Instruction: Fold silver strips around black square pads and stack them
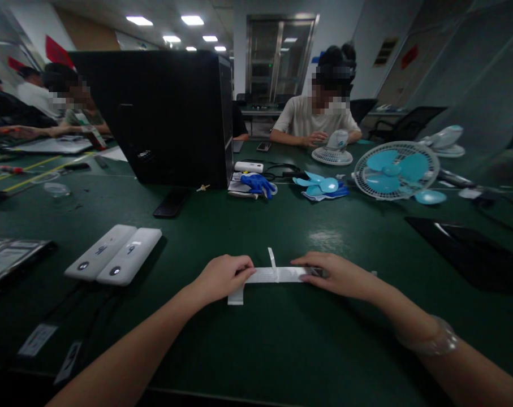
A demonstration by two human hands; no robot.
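Observation:
A long white strip (288, 275) with faint lines along it stretches between my two hands, just at the green tabletop. Thumb and fingers of my left hand (222, 278) pinch its left part. Below that hand a short white piece (236, 295) hangs at an angle, looking like a folded end of the strip. My right hand (330, 274) grips the right end, where something shiny shows under the fingers. A thin white band (272, 260) crosses the strip's middle and sticks up behind it. What the strip is made of, I cannot tell.
Two white power banks (129, 257) lie left, a black phone (171, 202) beyond them. A black computer case (163, 118) stands behind. Blue gloves (258, 183), blue fan blades (318, 183), a fan (394, 169) and a black panel (460, 251) lie further right. A person (315, 121) sits opposite.

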